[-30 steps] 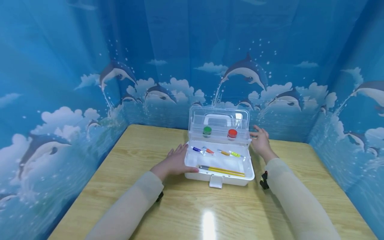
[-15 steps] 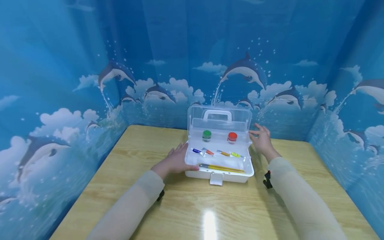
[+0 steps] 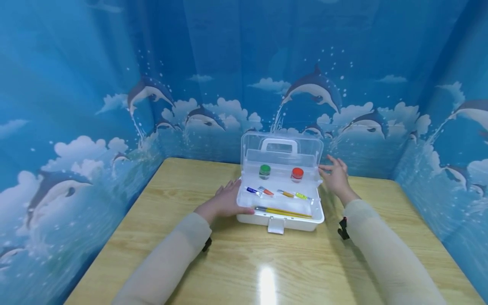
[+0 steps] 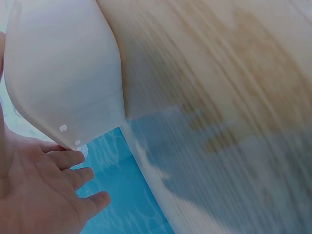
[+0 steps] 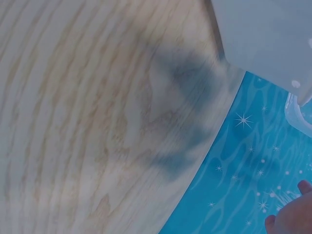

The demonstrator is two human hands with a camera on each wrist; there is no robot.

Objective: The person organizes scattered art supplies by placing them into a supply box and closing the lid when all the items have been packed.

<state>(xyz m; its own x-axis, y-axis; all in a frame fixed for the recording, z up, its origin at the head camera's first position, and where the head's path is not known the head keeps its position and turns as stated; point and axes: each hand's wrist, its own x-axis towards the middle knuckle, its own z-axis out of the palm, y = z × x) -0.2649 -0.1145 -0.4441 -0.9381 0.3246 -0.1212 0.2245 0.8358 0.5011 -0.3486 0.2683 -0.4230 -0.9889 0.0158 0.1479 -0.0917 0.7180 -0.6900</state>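
Observation:
A white plastic storage box (image 3: 297,225) stands near the table's back edge with its clear lid (image 3: 310,146) raised. A jar with a green top (image 3: 264,170) and a jar with a red top (image 3: 297,173) sit at the back inside. In front of them lie several small paint tubes (image 3: 303,196), with yellow paintbrushes (image 3: 287,212) along the front. My left hand (image 3: 226,201) rests against the box's left side, thumb over the front rim. Beside the lid's right edge is my right hand (image 3: 336,178), thumb reaching to the edge and fingers extended; contact is too small to tell.
A white handle (image 3: 280,145) shows at the lid. The latch (image 3: 276,225) hangs down at the box's front. A blue dolphin-print curtain (image 3: 213,84) closes off the back and sides of the wooden table (image 3: 183,186).
The lid has tilted farther back, mostly in the first half second, and its handle now shows higher. My right hand has shifted slightly with it. The left hand stays by the box.

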